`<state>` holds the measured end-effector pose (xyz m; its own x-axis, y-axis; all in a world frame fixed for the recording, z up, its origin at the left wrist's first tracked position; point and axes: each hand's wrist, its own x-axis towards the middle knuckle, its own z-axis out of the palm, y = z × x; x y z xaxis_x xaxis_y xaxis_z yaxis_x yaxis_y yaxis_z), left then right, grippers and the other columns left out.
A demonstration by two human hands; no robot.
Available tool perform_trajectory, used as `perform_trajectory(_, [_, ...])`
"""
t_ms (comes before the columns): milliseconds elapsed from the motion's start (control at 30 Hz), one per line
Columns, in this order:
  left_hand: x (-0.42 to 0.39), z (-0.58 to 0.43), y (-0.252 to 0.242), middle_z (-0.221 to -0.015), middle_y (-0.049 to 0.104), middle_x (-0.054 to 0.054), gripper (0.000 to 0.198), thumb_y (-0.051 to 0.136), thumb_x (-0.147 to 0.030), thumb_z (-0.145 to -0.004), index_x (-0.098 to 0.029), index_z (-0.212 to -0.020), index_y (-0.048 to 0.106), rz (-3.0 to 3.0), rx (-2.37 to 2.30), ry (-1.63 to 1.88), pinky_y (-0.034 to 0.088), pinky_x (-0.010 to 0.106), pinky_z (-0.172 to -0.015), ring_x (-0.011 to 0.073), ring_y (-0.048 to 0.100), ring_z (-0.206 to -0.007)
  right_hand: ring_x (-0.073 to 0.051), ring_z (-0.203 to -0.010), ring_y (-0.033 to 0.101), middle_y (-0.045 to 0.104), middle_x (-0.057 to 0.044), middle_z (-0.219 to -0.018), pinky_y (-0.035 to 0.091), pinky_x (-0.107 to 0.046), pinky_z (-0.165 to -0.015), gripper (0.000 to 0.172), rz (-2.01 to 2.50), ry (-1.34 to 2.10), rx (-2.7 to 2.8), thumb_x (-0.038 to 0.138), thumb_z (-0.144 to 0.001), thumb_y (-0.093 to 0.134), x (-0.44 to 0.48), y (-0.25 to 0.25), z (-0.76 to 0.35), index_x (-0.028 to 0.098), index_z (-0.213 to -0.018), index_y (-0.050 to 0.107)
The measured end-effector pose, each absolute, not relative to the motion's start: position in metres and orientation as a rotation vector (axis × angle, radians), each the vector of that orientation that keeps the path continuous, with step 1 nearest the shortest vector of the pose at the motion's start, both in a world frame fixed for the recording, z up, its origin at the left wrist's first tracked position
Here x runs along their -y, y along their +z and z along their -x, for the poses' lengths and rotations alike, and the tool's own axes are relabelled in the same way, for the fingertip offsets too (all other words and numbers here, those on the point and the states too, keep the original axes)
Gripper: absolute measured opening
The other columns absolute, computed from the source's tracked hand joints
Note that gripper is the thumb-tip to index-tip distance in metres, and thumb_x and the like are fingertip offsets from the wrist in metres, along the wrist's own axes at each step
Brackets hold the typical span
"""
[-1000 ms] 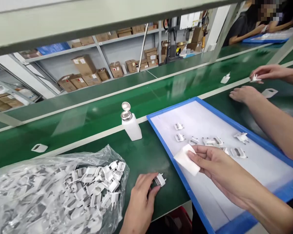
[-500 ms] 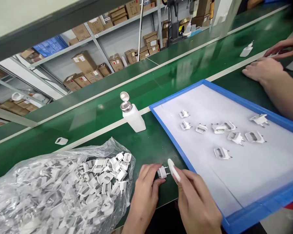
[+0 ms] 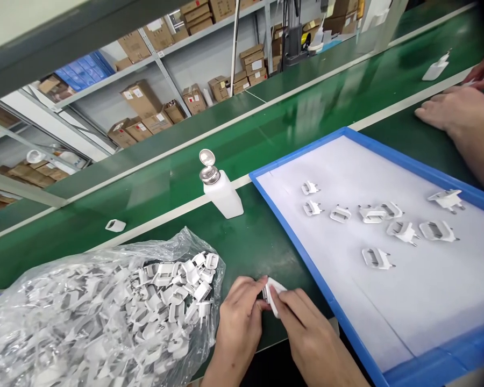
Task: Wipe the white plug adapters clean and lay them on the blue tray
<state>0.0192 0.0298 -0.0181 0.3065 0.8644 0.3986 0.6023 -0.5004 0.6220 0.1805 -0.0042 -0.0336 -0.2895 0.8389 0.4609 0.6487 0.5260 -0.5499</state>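
My left hand (image 3: 239,322) pinches a small white plug part (image 3: 266,293) at the near edge of the green bench. My right hand (image 3: 306,328) presses a white wipe pad (image 3: 275,290) against that part, fingers closed on the pad. Both hands meet between a clear plastic bag (image 3: 64,322) full of white plug parts (image 3: 177,301) on the left and a blue tray (image 3: 290,226) on the right. Several white plug parts (image 3: 373,214) lie on the tray's white liner.
A white pump bottle (image 3: 221,193) with a metal top stands behind my hands. A green conveyor belt (image 3: 145,183) carries a loose white part (image 3: 115,225). Another person's hand (image 3: 447,110) rests at the far right. Shelves of cardboard boxes (image 3: 145,107) fill the background.
My right hand moved from over the tray, carrying the wipe pad, to the plug part in my left hand and now touches it. The view has shifted slightly.
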Motion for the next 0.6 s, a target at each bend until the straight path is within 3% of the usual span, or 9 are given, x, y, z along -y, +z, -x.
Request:
perform_trajectory(133, [-0.026,-0.021,-0.020,-0.088,0.072,0.004,0.050,0.044,0.007,-0.087,-0.019,-0.120,0.071,-2.179,-1.308,1.038,0.059,0.016,-0.065,0.0154,0.064,-0.087,-0.024,-0.088,0.065,0.067,-0.013,-0.100,0.061,-0.038,-0.075,0.045,1.334,0.354,1.955,0.000,-0.098,0.035,0.000,-0.040,-0.175,0.009,-0.135,0.057])
perform_trajectory(233, [-0.024,-0.020,-0.020,-0.092,0.075,0.005,0.045,0.046,0.005,-0.089,-0.019,-0.120,0.070,-2.216,-1.306,1.035,0.060,0.017,-0.069,0.0159,0.064,-0.091,-0.023,-0.080,0.065,0.069,-0.013,-0.098,0.060,-0.035,-0.070,0.060,1.231,0.175,2.026,-0.001,-0.097,0.030,0.009,-0.042,-0.179,0.004,-0.156,0.034])
perform_trajectory(333, [-0.024,-0.020,-0.018,-0.093,0.076,0.005,0.041,0.048,0.004,-0.090,-0.017,-0.120,0.069,-2.256,-1.296,1.036,0.060,0.019,-0.073,0.0165,0.064,-0.091,-0.023,-0.076,0.066,0.071,-0.014,-0.095,0.059,-0.033,-0.067,0.066,1.172,0.083,2.062,0.001,-0.099,0.028,0.014,-0.040,-0.182,0.004,-0.163,0.013])
perform_trajectory(467, [-0.024,-0.022,-0.018,-0.088,0.073,0.004,0.043,0.047,0.004,-0.090,-0.018,-0.118,0.070,-2.204,-1.321,0.987,0.060,0.021,-0.072,0.0167,0.063,-0.089,-0.022,-0.080,0.066,0.069,-0.011,-0.097,0.060,-0.035,-0.071,0.069,1.211,0.303,1.974,-0.002,-0.098,0.030,0.012,-0.039,-0.178,0.012,-0.165,0.015])
perform_trajectory(600, [-0.024,-0.022,-0.019,-0.087,0.074,0.004,0.044,0.047,0.006,-0.087,-0.018,-0.115,0.071,-2.198,-1.353,1.008,0.059,0.022,-0.070,0.0170,0.064,-0.087,-0.024,-0.083,0.066,0.070,-0.014,-0.101,0.061,-0.035,-0.072,0.068,1.195,0.221,2.004,-0.001,-0.098,0.034,0.018,-0.045,-0.176,0.008,-0.163,0.018])
